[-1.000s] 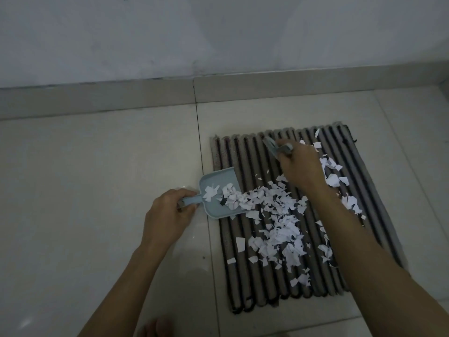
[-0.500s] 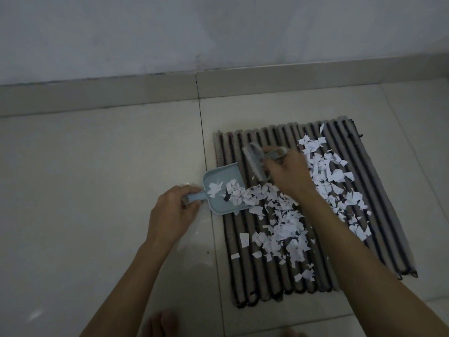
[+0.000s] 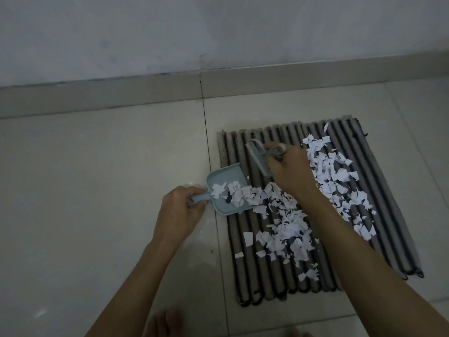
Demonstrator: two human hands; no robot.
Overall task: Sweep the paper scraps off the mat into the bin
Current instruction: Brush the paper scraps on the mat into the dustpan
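A ribbed grey mat (image 3: 393, 229) lies on the tiled floor, strewn with white paper scraps (image 3: 286, 229). My left hand (image 3: 179, 210) grips the handle of a small pale-blue dustpan (image 3: 218, 177) whose mouth rests on the mat's left edge; some scraps lie inside it. My right hand (image 3: 289, 171) holds a small grey hand brush (image 3: 257, 158), its head standing on the mat just above the dustpan's mouth. More scraps (image 3: 335, 176) lie to the right of that hand. No bin is in view.
The wall and skirting (image 3: 145, 93) run along the back. Pale floor tiles (image 3: 97, 190) spread to the left of the mat. My toes (image 3: 165, 322) show at the bottom edge.
My right hand has carried the brush leftward across the mat toward the dustpan, dragging scraps with it. The left hand keeps the dustpan in place. The camera view has shifted slightly.
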